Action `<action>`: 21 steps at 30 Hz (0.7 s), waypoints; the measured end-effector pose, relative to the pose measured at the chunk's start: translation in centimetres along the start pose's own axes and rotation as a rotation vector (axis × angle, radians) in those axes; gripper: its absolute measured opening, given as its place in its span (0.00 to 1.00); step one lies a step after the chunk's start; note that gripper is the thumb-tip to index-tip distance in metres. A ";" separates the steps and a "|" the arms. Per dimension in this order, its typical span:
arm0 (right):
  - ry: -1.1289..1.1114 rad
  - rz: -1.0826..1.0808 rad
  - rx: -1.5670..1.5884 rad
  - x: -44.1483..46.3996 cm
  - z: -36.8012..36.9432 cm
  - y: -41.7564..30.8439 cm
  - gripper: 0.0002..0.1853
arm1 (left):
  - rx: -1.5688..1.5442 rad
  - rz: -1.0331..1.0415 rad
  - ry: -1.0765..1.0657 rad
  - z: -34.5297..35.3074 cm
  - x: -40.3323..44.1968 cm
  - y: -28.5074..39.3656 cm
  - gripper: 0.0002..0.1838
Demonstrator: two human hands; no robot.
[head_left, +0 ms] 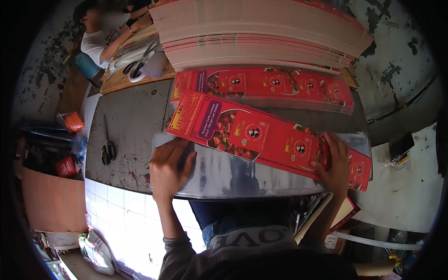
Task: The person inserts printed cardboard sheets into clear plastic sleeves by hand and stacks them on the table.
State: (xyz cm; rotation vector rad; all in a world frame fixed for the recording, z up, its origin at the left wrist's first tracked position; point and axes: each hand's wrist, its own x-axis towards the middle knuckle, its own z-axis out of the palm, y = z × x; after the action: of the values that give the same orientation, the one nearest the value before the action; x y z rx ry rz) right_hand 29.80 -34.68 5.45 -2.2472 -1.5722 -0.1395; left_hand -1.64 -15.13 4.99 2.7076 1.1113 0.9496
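A small workshop: the scuffed dark table (133, 140) carries scissors (108, 150) and red printed strips (270, 143), tall stacks of sheets (261, 29) rise at its far side, and beyond its far left corner another person (100, 43) is at a wooden worktop (111, 85)

Head-worn view; faces forward, down; near tabletop (137, 128).

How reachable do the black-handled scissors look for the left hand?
Probably yes: the black-handled scissors lie left of the left hand, with mostly bare tabletop between and nothing visible in the way.

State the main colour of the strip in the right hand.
Mainly red strip; head view.
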 end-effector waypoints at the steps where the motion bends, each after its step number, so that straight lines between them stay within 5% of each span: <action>1: 0.009 0.005 0.006 0.1 0.1 0.2 0.42 | -0.002 0.000 0.014 0.2 0.1 0.1 0.17; 21: 0.053 0.014 0.058 0.2 0.2 0.4 0.41 | -0.041 0.009 -0.087 0.1 0.0 0.4 0.24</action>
State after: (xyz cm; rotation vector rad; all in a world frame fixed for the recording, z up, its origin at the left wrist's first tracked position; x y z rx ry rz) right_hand 30.19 -34.52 5.28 -2.1924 -1.5138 -0.1464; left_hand -1.36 -15.35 5.06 2.6946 1.0530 0.8380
